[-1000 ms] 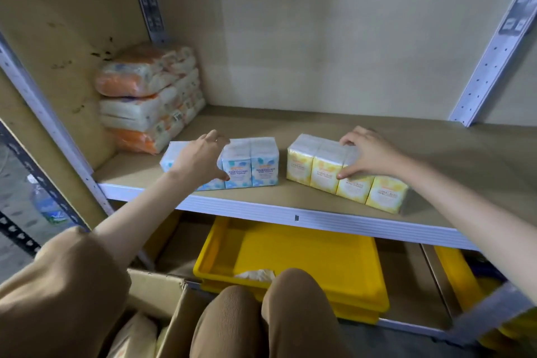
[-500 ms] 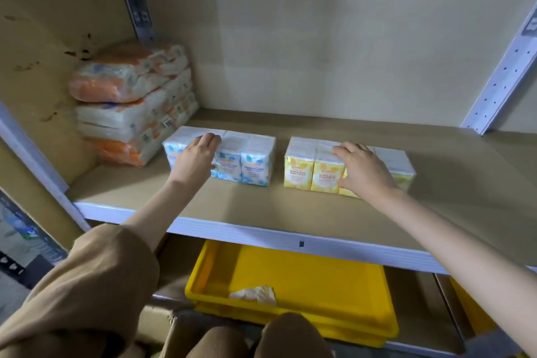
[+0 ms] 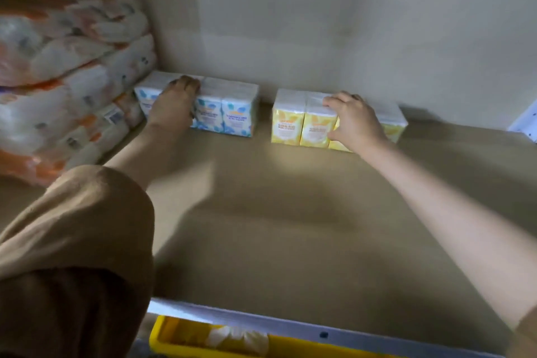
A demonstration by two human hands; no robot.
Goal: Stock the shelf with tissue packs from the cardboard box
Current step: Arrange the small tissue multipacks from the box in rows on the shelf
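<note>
Looking down from the head view, we see 2 bare arms stretched deep into a tan shelf point(image 3: 290, 212). The left hand point(image 3: 174, 107) lies against the front of the blue tissue pack point(image 3: 232, 104), and its fingers point(image 3: 187, 85), held close together, curl over the top edge. We cannot tell where its thumb sits. The right hand point(image 3: 356, 122) grips the yellow tissue pack point(image 3: 302, 119), with its fingers bent over the top and the thumb pressed to the front face.

Both packs stand upright on the shelf board, close to the back wall point(image 3: 348, 23), with a clear gap between them. The blue pack's left end is just beside a stack of orange-and-white wrapped bundles point(image 3: 72, 81) piled against the left side; we cannot tell if they touch.

A brown sleeve point(image 3: 72, 241) fills the lower left corner. Along the front runs the shelf's white edge point(image 3: 290, 325), and below it shows the rim of a yellow tray point(image 3: 305, 347) with something white and crumpled point(image 3: 238, 340) lying in it. A white perforated upright point(image 3: 526, 122) shows at the far right.
</note>
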